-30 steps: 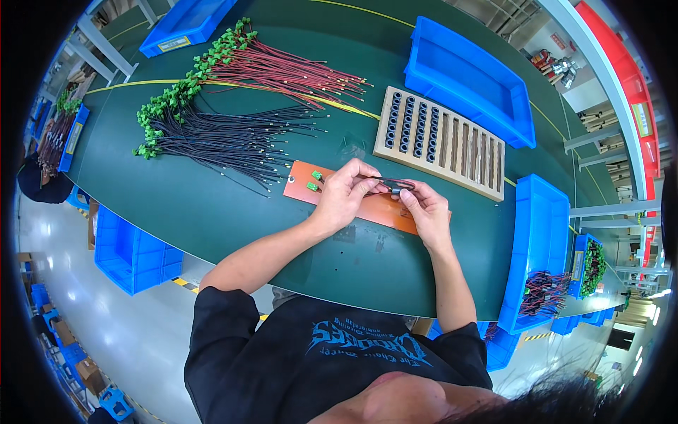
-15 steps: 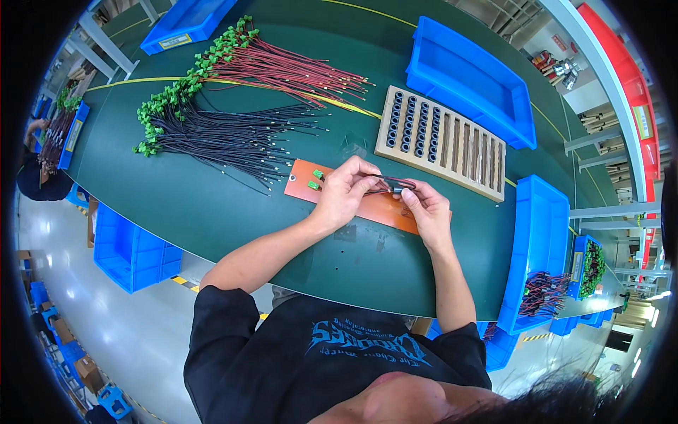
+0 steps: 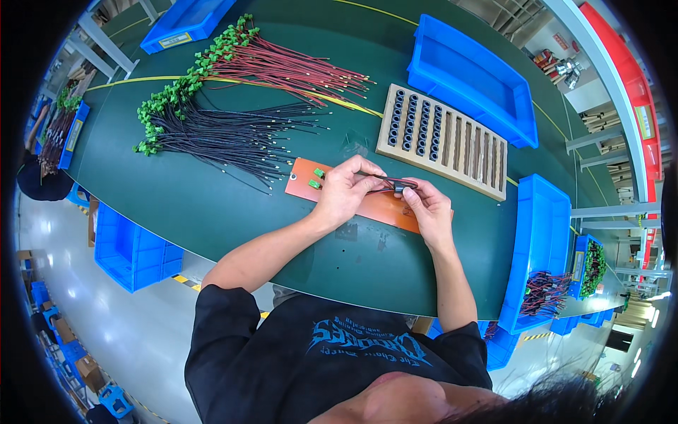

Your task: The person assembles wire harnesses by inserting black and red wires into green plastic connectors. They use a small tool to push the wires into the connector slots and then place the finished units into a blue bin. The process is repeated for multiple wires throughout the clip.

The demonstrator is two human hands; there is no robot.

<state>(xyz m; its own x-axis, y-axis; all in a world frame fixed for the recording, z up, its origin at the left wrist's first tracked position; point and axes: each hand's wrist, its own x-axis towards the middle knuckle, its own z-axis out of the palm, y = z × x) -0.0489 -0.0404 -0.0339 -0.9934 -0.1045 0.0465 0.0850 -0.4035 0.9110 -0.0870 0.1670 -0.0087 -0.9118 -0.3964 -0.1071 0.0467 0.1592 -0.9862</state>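
Observation:
My left hand (image 3: pixel 343 192) is closed in a pinch on dark and red wires (image 3: pixel 382 178) above an orange board (image 3: pixel 385 211). Close by on the right, my right hand (image 3: pixel 431 210) grips a small black ring core (image 3: pixel 400 186), with the wires looping about it. Whether they run fully through the ring is hidden by the fingers. Two green connectors (image 3: pixel 315 184) sit at the board's left end, just left of my left hand.
Beyond the board, a wooden rack (image 3: pixel 441 143) holds rows of black ring cores on its left half. Black wires (image 3: pixel 233 143) and red wires (image 3: pixel 296 68) with green connectors lie at the far left. Blue bins (image 3: pixel 472 81) stand behind the rack and at right (image 3: pixel 538 233).
Both hands stay nearly in place over the board. The ring core and wire loop have turned slightly between the fingers.

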